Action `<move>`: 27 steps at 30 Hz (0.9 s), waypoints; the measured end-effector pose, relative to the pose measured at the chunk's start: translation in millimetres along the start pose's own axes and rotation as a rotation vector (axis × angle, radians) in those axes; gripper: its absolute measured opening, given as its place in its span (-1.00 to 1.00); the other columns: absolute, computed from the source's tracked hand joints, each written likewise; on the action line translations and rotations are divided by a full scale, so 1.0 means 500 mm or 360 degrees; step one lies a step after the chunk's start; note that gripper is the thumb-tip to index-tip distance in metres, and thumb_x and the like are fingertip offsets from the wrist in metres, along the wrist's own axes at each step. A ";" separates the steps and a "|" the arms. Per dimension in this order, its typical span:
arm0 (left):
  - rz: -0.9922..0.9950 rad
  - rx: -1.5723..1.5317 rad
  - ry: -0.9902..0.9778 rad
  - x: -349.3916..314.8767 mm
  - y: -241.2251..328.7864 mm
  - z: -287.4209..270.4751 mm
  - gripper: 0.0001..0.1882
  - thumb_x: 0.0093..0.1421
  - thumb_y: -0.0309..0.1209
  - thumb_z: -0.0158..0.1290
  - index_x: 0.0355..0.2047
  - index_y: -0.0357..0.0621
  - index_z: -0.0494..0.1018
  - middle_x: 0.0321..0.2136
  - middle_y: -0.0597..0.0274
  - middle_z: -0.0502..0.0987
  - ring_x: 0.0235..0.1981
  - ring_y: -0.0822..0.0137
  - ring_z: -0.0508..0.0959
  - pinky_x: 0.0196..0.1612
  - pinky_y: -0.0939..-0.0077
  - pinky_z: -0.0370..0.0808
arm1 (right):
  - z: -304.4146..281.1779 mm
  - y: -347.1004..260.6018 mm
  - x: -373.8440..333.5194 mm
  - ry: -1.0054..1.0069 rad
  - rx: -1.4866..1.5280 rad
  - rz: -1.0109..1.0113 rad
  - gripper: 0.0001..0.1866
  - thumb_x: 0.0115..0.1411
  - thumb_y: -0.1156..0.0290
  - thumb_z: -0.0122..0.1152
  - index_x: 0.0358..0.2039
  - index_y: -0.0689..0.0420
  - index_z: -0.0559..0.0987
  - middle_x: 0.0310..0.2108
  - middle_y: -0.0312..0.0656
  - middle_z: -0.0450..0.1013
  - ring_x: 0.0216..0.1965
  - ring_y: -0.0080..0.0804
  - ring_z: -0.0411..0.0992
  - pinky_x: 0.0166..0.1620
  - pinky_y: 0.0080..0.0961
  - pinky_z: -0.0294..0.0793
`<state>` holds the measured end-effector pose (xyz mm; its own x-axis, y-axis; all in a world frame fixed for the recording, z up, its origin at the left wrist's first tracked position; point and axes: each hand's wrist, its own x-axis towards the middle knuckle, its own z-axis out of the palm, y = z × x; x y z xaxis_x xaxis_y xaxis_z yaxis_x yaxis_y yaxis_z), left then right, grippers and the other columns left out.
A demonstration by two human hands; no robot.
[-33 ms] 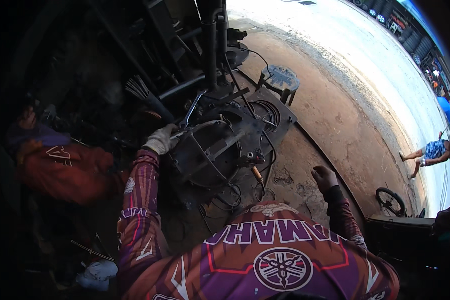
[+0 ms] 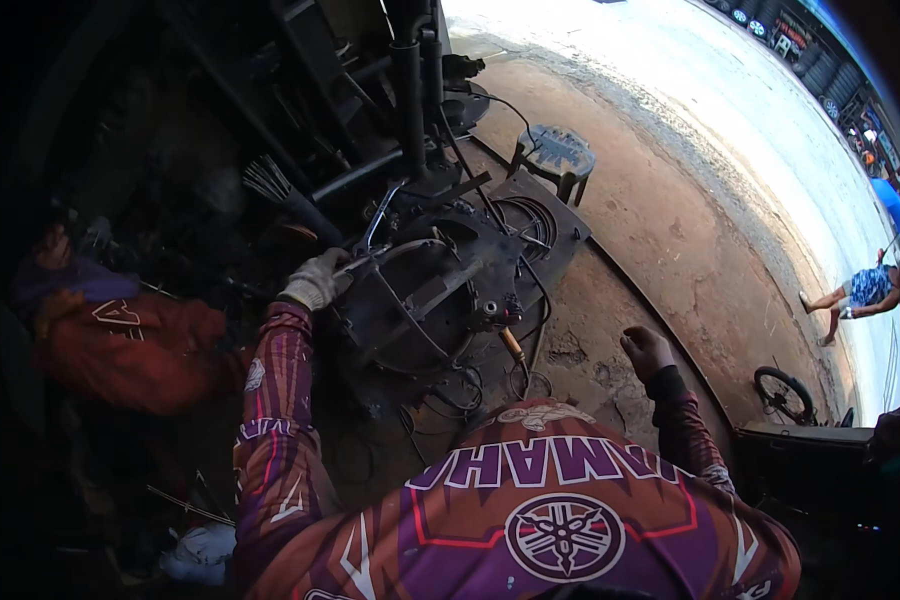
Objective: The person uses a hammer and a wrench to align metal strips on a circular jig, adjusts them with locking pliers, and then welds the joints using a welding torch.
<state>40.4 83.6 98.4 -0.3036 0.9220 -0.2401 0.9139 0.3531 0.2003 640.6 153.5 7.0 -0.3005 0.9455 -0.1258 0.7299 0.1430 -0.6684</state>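
Head view: a dark, greasy machine assembly (image 2: 425, 295), made up of a round black housing wrapped in bent metal rods and loose cables, is seen at the centre of the picture, resting on a dark metal plate (image 2: 560, 235) laid on the dirt floor. A thin metal rod (image 2: 370, 262) at the upper left edge of the assembly is grasped by the gloved left hand (image 2: 315, 280), whose fingers are curled round it. The right hand (image 2: 647, 350), dark with grime, is held clear of the assembly to its right, above the bare ground; its fingers are drawn in towards a loose fist and nothing is seen in it. Both forearms are covered by long patterned purple and orange sleeves (image 2: 280, 400). An orange-handled tool (image 2: 512, 345) lies just beside the lower right of the housing. Upright black tubes (image 2: 410, 90) rise behind the assembly, and a small blue stool (image 2: 555, 155) stands beyond the plate. An orange cloth bundle (image 2: 135, 345) is seen in the shadow at the left. A small wheel (image 2: 782, 392) lies at the far right, and another person (image 2: 860, 290) is seen out on the bright road.
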 end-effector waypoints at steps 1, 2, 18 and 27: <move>-0.0047 -0.0068 0.0082 -0.009 -0.023 -0.004 -0.45 0.16 -0.01 0.17 0.05 -0.04 0.43 -0.12 -0.06 0.59 -0.05 -0.03 0.59 -0.01 0.17 0.51 | -0.001 -0.009 0.002 -0.0037 -0.0034 -0.0018 -0.62 0.24 0.17 0.23 -0.11 0.23 0.59 -0.27 0.07 0.60 -0.19 -0.09 0.60 -0.11 -0.31 0.55; -0.0067 -0.0049 0.0056 -0.005 -0.056 -0.006 -0.45 0.16 -0.01 0.17 0.05 -0.04 0.43 -0.12 -0.06 0.59 -0.05 -0.03 0.59 -0.01 0.17 0.51 | 0.003 -0.003 0.008 -0.0068 -0.0015 -0.0007 -0.62 0.24 0.17 0.23 -0.11 0.23 0.59 -0.27 0.07 0.60 -0.19 -0.09 0.60 -0.11 -0.31 0.55; 0.0146 -0.2943 0.0925 -0.343 0.210 -0.006 -0.57 0.32 -0.13 0.08 -0.03 -0.26 0.39 -0.50 0.27 0.44 -0.40 0.35 0.49 -0.25 0.32 0.53 | -0.044 -0.330 -0.060 -0.0717 0.0716 -0.1015 -0.31 0.14 -0.01 0.35 0.08 0.28 0.48 -0.03 0.10 0.46 0.05 -0.05 0.46 0.07 -0.25 0.44; 0.0024 -0.2326 0.0826 -0.418 0.442 0.135 -0.60 0.38 -0.09 -0.03 -0.13 -0.24 0.37 -0.43 0.30 0.39 -0.39 0.48 0.42 -0.32 0.49 0.42 | 0.062 -0.430 -0.126 -0.0432 0.0108 -0.0960 0.14 -0.01 -0.47 0.16 0.30 0.23 0.18 0.10 0.22 0.26 0.14 0.14 0.29 0.20 -0.01 0.24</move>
<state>324.1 -41.9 128.7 -0.6362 0.7697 0.0529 -0.0375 -0.0993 0.9944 483.5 54.3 136.2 -0.7946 0.5969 0.1109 0.3474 0.5969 -0.7232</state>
